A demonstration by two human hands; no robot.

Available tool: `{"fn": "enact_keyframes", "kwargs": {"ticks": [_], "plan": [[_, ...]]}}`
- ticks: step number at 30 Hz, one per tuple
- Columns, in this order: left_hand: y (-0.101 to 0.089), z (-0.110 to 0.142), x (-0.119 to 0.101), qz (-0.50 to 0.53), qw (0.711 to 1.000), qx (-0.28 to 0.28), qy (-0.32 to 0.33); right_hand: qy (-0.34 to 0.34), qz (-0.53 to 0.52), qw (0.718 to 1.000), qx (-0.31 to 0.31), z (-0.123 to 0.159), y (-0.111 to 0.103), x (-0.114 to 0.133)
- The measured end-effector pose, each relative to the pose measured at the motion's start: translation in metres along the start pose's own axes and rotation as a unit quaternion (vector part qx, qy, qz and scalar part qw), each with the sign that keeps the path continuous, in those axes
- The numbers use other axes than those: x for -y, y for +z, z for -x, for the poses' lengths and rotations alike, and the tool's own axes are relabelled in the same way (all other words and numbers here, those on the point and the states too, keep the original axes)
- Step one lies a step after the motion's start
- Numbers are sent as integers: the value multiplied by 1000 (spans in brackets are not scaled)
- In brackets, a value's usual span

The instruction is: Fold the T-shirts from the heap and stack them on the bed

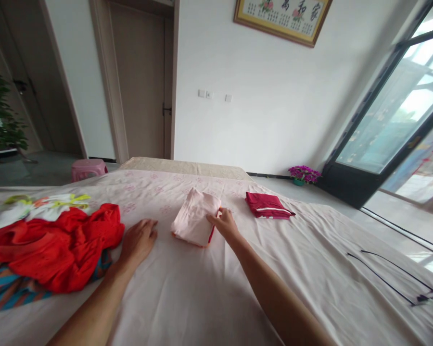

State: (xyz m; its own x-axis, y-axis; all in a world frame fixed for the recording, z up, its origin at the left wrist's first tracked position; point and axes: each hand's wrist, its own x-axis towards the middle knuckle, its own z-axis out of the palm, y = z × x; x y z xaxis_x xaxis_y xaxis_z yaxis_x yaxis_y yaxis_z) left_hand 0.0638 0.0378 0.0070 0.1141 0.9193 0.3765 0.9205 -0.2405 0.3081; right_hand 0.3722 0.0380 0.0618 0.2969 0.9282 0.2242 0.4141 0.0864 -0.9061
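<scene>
A folded pale pink garment (197, 216) with orange and red edges lies on the bed sheet (198, 298) in front of me. My right hand (225, 224) pinches its right edge, thumb on top and fingers at the side. To the left of it, my left hand (140, 238) rests on the sheet, fingers loosely bent and apart, holding nothing. Beside that hand lies a crumpled red garment (68, 245), over a blue and brown striped cloth (18, 290). A folded dark red garment (269, 205) with a white zip-like strip sits to the right.
White and yellow clothing (46, 206) lies at the far left. Black-framed glasses (389, 278) lie on the sheet at right. Beyond the bed stand a pink stool (89, 168), a purple flower pot (305, 175) and a glass door (386, 115).
</scene>
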Motion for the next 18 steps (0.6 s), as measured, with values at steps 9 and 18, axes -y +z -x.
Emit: {"fn": "enact_keyframes", "kwargs": {"ticks": [9,18], "plan": [[-16,4,-24,164,986,-12,23,-85,159,983,-15,-44,2,35],[-17,16,-89,268,963,-13,-32,-100,35,992,70,-41,-13,41]]}}
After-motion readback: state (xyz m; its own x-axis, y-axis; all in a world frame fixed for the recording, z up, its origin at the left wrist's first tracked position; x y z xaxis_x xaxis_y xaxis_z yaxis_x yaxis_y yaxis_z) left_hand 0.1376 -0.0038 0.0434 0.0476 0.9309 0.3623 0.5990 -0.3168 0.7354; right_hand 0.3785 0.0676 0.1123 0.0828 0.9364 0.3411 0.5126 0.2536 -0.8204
